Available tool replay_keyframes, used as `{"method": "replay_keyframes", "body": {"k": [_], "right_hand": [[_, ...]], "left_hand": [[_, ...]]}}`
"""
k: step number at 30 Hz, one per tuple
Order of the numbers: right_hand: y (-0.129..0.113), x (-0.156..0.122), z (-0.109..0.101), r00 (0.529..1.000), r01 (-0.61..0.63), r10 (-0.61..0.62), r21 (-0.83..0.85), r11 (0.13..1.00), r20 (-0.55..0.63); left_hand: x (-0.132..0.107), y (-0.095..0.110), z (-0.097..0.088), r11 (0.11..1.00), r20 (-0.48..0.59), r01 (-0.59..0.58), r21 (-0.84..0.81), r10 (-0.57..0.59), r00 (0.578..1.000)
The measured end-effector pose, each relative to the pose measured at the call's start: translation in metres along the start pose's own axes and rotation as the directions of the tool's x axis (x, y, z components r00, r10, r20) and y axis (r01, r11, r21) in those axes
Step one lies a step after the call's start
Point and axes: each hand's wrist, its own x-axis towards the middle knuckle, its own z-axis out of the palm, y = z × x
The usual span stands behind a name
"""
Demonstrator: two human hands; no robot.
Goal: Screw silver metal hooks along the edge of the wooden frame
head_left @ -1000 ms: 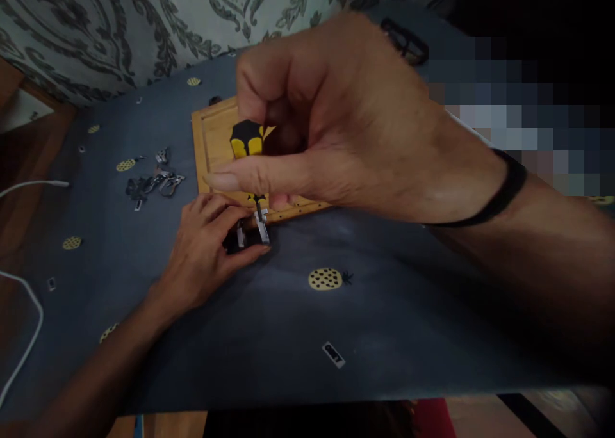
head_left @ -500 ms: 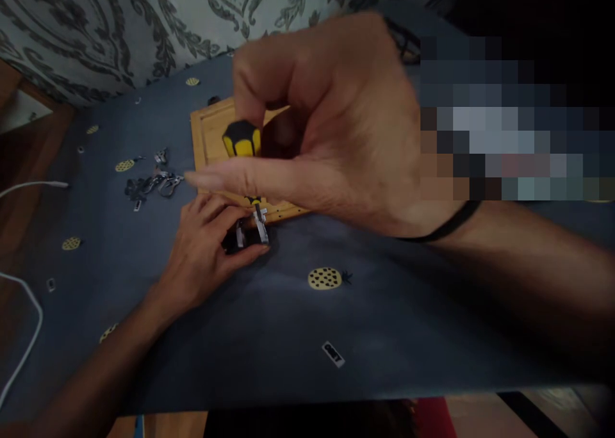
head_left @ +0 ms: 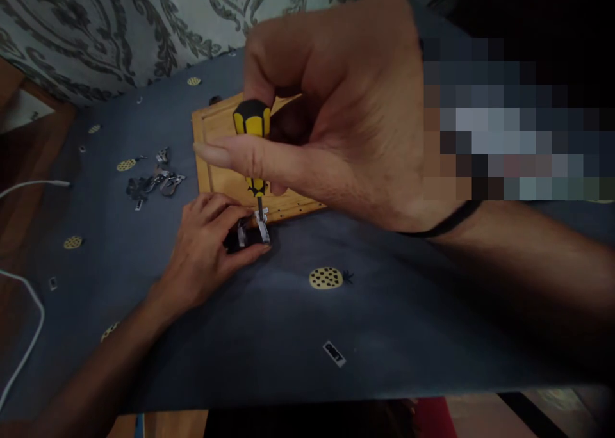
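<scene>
My right hand point(head_left: 331, 118) grips a screwdriver point(head_left: 253, 118) by its yellow and black handle, thumb across the front. The shaft points down onto a metal hinge point(head_left: 262, 227) at the near edge of a wooden panel point(head_left: 206, 175). Around that hinge my left hand point(head_left: 206, 246) is closed, with thumb on the near side and fingers on the far side. The screwdriver's tip meets the hinge, but any screw under it is too small to make out. Much of the panel lies hidden behind my right hand.
Several loose metal hinges point(head_left: 154, 180) lie in a pile left of the panel on the dark blue, pineapple-printed tablecloth point(head_left: 384, 335). A white cable point(head_left: 36, 310) runs along the left side. Patterned wallpaper point(head_left: 192, 15) rises behind the table. A blurred patch covers the upper right.
My right hand and the screwdriver have risen slightly and shifted a little right, showing more of the handle's lower end and shaft. My left hand stays at the hinge.
</scene>
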Motion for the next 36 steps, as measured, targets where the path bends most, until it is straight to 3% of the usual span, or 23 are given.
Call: {"method": "replay_keyframes", "body": {"k": [6,13,16,19,22,25,27,30,33,34,36], "right_hand": [[0.000,0.000,0.000,0.997,-0.072,0.070,0.053,0.996,0.045],[0.000,0.000,-0.002,0.999,-0.037,0.035,0.107,0.994,0.018],[-0.001,0.003,-0.005,0.993,-0.065,0.052,0.130,0.989,0.105],[0.000,0.006,-0.011,0.980,-0.092,0.042,0.253,0.963,0.196],[0.003,0.008,-0.020,0.938,-0.155,0.019,0.370,0.916,0.345],[0.005,0.009,-0.024,0.898,-0.164,-0.018,0.372,0.913,0.441],[0.005,0.009,-0.022,0.933,-0.136,0.027,0.282,0.950,0.358],[0.001,0.008,-0.013,0.999,-0.042,0.040,0.193,0.980,0.015],[-0.001,0.004,-0.006,0.962,0.152,-0.091,0.228,0.962,-0.257],[-0.001,0.002,-0.005,0.952,0.186,-0.114,0.242,0.952,-0.285],[0.001,0.002,-0.005,0.959,0.123,-0.050,0.254,0.959,-0.279]], "left_hand": [[0.001,0.000,0.001,1.000,-0.004,-0.018,-0.008,0.018,1.000],[0.001,0.000,0.001,1.000,-0.016,-0.004,-0.013,0.004,1.000],[0.001,0.000,0.001,1.000,-0.018,-0.012,-0.008,0.012,1.000],[0.000,-0.001,0.002,1.000,-0.015,-0.017,0.000,0.017,1.000],[0.000,-0.002,0.002,1.000,-0.017,-0.019,0.004,0.019,1.000],[-0.001,-0.002,0.002,1.000,-0.010,-0.015,0.011,0.015,1.000],[-0.001,-0.003,0.002,1.000,-0.006,-0.017,0.019,0.017,1.000],[-0.002,-0.005,0.002,0.999,-0.017,-0.033,0.027,0.034,0.999],[-0.004,-0.008,0.003,0.998,-0.035,-0.056,0.034,0.058,0.998],[-0.004,-0.008,0.004,0.998,-0.033,-0.056,0.038,0.057,0.998],[-0.004,-0.007,0.004,0.998,-0.020,-0.044,0.043,0.044,0.999]]}}
